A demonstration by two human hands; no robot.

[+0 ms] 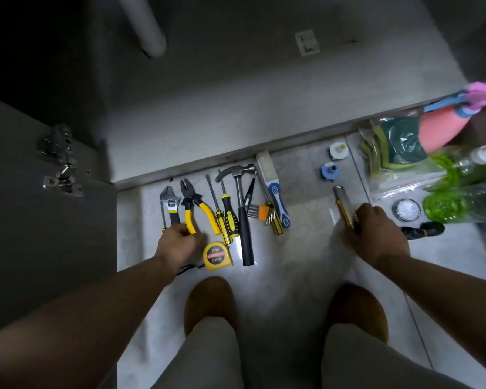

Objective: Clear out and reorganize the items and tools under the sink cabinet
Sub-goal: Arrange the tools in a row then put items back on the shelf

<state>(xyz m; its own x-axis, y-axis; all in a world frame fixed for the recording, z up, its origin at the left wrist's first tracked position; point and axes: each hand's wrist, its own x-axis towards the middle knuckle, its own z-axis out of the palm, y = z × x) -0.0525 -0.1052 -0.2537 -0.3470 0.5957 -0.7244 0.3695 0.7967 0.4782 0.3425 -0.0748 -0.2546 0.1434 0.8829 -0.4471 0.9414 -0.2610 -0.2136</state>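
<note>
The utility knife is gripped by the curled right hand, well to the right of the hammer. Left of the hammer, a handle of the pliers is pinched by the left hand, just beside the wrench. The tools are laid on the floor.

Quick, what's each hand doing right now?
Left hand: fingers curled at the wrench and pliers handles; which it grips, cannot tell.
Right hand: closed, holding the utility knife.

Pale glossy floor, glare patch at centre. Grey cabinet open, dim inside; white pipe; door at left, metal hinges.
</note>
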